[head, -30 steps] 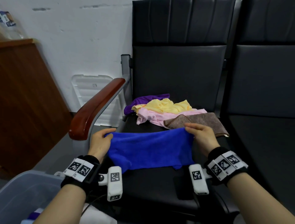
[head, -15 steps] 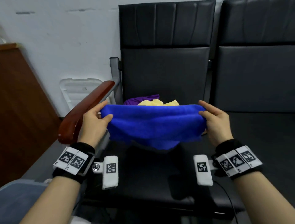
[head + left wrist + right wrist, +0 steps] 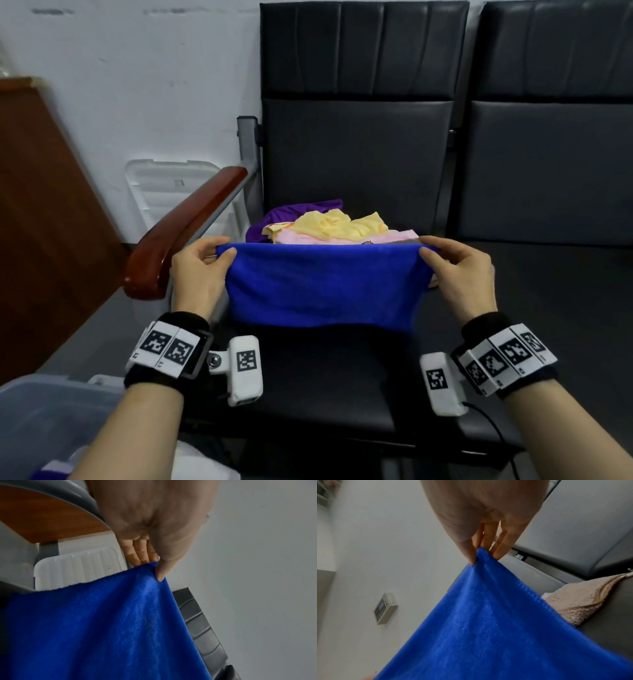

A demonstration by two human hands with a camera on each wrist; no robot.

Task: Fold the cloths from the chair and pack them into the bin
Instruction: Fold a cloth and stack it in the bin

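Black chair fills the frame's centre; a blue cloth hangs stretched at mid-frame above its seat, below both grips. Left hand pinches the cloth's upper left corner, right hand its upper right. Crumpled cloths lie just behind.

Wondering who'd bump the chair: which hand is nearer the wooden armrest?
Left. The left hand pinches the blue cloth right beside the armrest; the right hand pinches its far corner.

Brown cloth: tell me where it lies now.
In the right wrist view the brown cloth lies on the chair seat, right of the blue cloth.
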